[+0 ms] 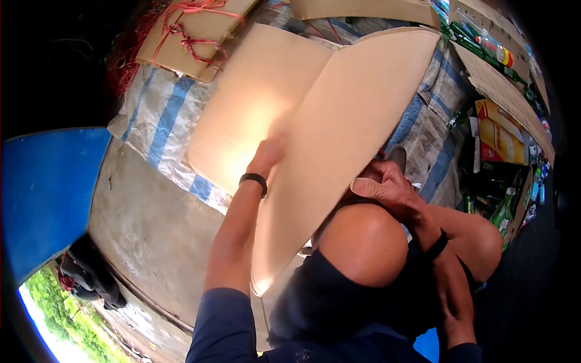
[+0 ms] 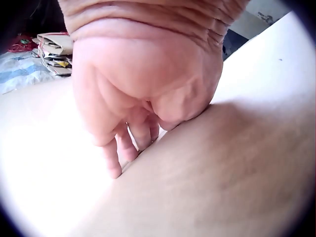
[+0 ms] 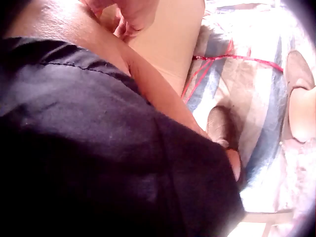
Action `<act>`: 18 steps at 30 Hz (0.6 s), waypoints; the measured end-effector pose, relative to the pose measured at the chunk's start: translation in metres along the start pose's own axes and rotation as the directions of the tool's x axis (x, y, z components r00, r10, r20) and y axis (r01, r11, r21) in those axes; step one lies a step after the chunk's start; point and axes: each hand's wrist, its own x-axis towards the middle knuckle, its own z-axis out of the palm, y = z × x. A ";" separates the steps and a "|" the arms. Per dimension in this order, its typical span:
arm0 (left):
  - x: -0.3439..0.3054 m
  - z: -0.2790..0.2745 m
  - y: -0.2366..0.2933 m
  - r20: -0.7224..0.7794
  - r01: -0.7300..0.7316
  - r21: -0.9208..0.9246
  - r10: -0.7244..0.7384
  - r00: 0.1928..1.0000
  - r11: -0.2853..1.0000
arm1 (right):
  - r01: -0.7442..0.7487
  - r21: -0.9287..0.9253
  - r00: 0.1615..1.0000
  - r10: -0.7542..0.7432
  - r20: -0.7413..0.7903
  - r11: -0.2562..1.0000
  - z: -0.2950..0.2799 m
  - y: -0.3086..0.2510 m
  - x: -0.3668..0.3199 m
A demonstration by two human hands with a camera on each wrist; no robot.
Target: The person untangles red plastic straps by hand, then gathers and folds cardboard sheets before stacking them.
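Observation:
A large tan cardboard sheet (image 1: 357, 91) with a crease lies slanted before the person. In the head view the left hand (image 1: 269, 152), with a black band at its wrist, is on the sheet near the crease. The left wrist view shows that hand (image 2: 148, 94) pressing its fingertips into the fold of the cardboard (image 2: 197, 173). By the raised knee and the sheet's right edge is the right hand (image 1: 390, 189), thumb sticking out and fingers bent. The right wrist view catches part of this hand (image 3: 136, 15) beside the cardboard (image 3: 173, 44); what its fingers hold is unclear.
A flat cardboard stack (image 1: 181, 45) tied with red string lies at the upper left on a blue-and-white striped sheet (image 1: 157, 121). Green bottles (image 1: 503, 212) and a yellow-red box (image 1: 501, 133) stand at the right. A blue panel (image 1: 48, 187) is at the left.

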 end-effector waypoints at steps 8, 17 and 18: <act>0.012 -0.010 -0.008 0.128 -0.015 -0.157 0.036 0.991 0.987 | 0.132 0.122 0.987 -0.120 -0.103 0.984 0.017 0.008 0.041; 0.011 -0.026 -0.012 0.116 -0.106 -0.196 0.131 0.985 0.975 | 0.281 0.011 0.946 -0.275 -0.168 0.960 0.045 -0.002 0.064; 0.003 -0.032 -0.006 0.109 -0.070 -0.316 0.110 0.988 0.946 | 0.306 0.012 0.936 -0.299 -0.183 0.952 0.047 -0.003 0.064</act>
